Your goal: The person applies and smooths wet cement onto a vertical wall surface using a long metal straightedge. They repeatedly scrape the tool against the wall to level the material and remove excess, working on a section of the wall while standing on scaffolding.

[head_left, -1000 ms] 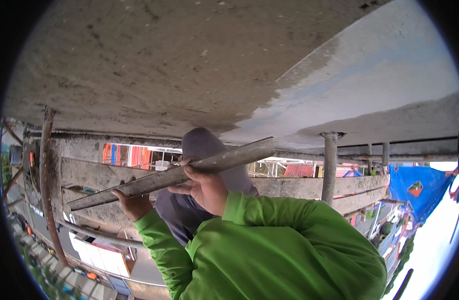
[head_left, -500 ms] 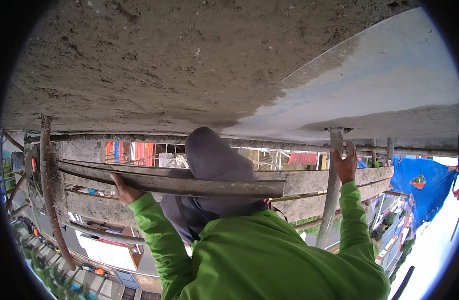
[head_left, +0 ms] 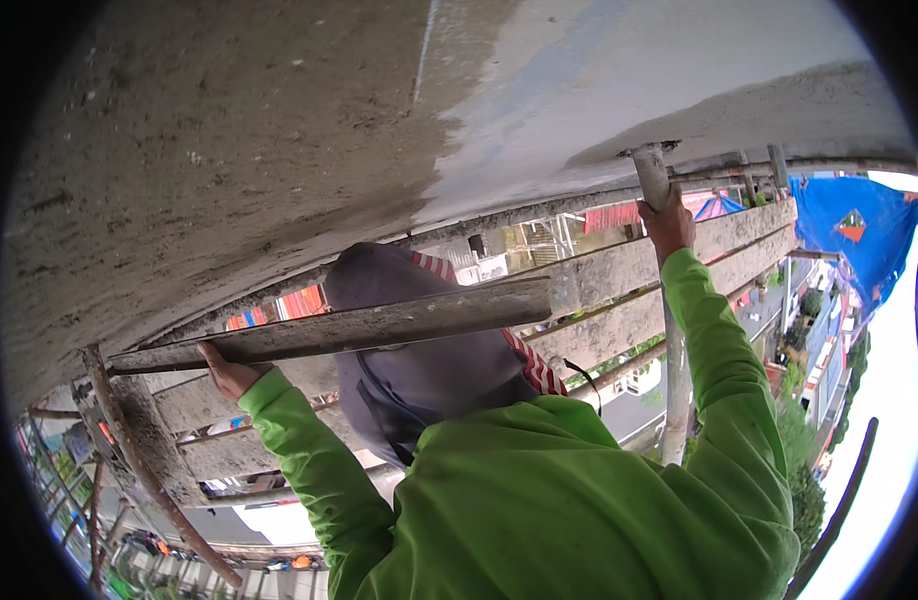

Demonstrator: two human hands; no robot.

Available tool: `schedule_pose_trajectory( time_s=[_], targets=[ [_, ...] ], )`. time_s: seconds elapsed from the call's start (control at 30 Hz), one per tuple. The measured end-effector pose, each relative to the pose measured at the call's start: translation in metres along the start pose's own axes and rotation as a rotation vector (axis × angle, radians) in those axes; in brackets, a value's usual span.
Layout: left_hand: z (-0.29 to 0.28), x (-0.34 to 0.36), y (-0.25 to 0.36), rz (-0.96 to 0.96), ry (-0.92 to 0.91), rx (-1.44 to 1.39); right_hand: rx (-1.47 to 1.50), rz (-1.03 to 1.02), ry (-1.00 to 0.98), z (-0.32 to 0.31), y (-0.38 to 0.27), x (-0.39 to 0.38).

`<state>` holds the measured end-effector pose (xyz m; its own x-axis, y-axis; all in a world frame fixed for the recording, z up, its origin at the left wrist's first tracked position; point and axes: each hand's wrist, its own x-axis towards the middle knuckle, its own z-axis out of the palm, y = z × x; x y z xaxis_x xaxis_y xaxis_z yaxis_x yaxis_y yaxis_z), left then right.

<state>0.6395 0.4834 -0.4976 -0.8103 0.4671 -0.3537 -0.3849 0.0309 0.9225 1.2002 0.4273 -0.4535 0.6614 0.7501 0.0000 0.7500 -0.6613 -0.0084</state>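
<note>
My left hand (head_left: 231, 374) grips a long, grey, mortar-stained straightedge (head_left: 439, 315) near its left end, thumb along its upper side. Whether it is wood or metal I cannot tell. It slants across in front of grey cloth (head_left: 409, 390), its right end raised and apart from the wall. My right hand (head_left: 669, 225) is wrapped round a grey scaffold pole (head_left: 676, 390), just below where the pole meets a dark patch in the wall. Ahead stands the wall, rough brown mortar (head_left: 229, 130) on the left and a smoother pale part (head_left: 579, 80) on the right.
Weathered scaffold planks (head_left: 619, 320) run along the wall, with gaps between them. A thin brown pole (head_left: 149, 450) crosses at the left. A blue tarp (head_left: 834, 215) hangs at the far right. Street and buildings show far below.
My right hand has gone from open beside the pole to closed round it. The view has turned, and the straightedge now slants, its right end higher. My left hand keeps its hold.
</note>
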Motion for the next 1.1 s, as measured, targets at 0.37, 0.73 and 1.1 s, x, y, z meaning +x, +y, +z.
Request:
schedule_pose_trajectory(
  time_s=[0.37,0.73,1.1],
  targets=[
    [0.008,-0.012,0.021,-0.014,0.01,0.079,-0.073,0.049,-0.024,-0.007,-0.013,-0.006],
    [-0.045,0.0,-0.067,-0.118,0.003,0.027,-0.08,0.076,-0.001,-0.007,-0.022,-0.009],
    [-0.053,-0.019,-0.12,-0.297,0.001,0.035,-0.088,0.029,0.05,-0.001,-0.014,-0.007]
  ],
)
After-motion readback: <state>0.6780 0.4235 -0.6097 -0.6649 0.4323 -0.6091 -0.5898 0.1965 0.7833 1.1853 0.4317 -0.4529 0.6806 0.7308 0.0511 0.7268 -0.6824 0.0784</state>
